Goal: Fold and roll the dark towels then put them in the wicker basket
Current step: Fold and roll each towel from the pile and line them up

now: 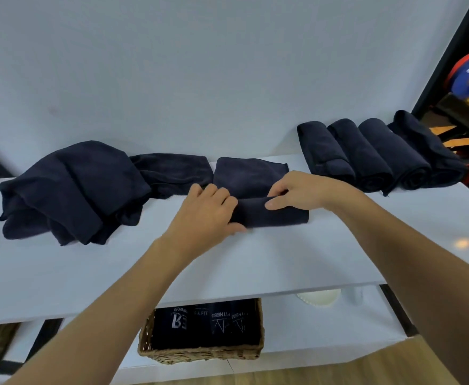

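Item 1: dark navy half-rolled towel [279,215], centre of white flat-topped desk [255,259]. Rolled part nearest the person; unrolled part lies flat behind it, toward the wall.
Item 2: left grip [205,209], fingers curled over the roll's left end, thumb at its near edge; holding towel.
Item 3: right grip [300,190], fingers tucked over the roll's top, thumb along its front; holding same towel.
Item 4: loose heap of dark navy unfolded towels [69,187], left on desk, one spread out beside item 1.
Item 5: four dark navy rolled towels [377,154], side by side, right rear of desk.
Item 6: brown woven wicker basket [200,354], on white lower shelf [325,329] under desk edge. Contains dark rolled towels w/ white lettering [208,323], packed in a row.
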